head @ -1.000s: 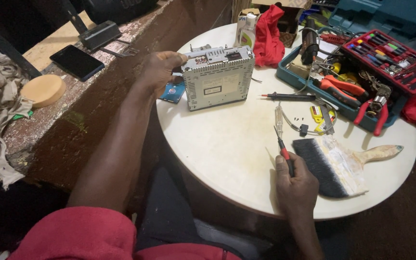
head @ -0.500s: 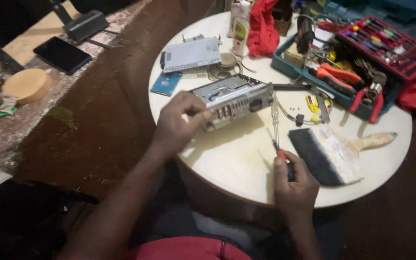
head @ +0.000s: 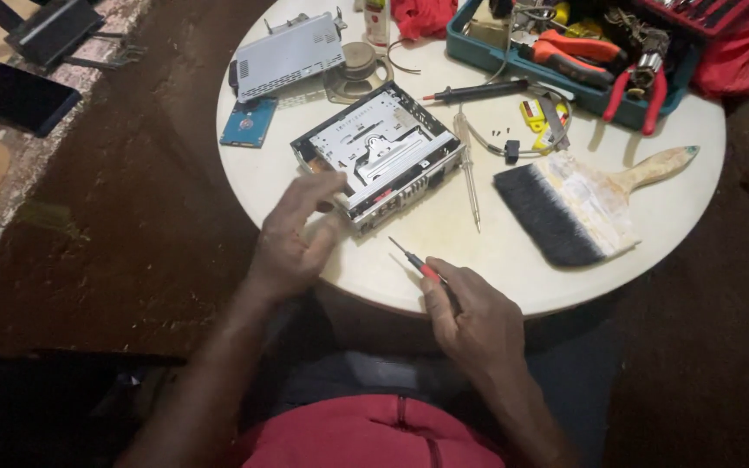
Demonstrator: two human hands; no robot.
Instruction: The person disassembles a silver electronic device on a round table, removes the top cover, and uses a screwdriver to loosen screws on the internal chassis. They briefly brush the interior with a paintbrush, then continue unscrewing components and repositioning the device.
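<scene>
A metal car stereo chassis (head: 381, 156) lies flat on the round white table (head: 652, 217), its open top showing a disc mechanism. My left hand (head: 296, 234) rests at its near left corner, fingers spread and touching the casing edge. My right hand (head: 478, 321) sits at the table's near edge, closed on a small red-handled screwdriver (head: 418, 263) whose tip points up-left toward the chassis. A grey metal cover plate (head: 288, 56) lies at the table's far left.
A wide paintbrush (head: 578, 204) lies to the right. A long screwdriver (head: 468, 165), a black probe (head: 478, 90), a blue circuit board (head: 249, 123) and a teal tool tray (head: 582, 61) with red pliers fill the far side. A dark tablet (head: 17, 97) lies on the left ledge.
My left hand has turned the stereo chassis down flat onto the table and loosened its hold. The view has shifted closer. My right hand has kept the screwdriver.
</scene>
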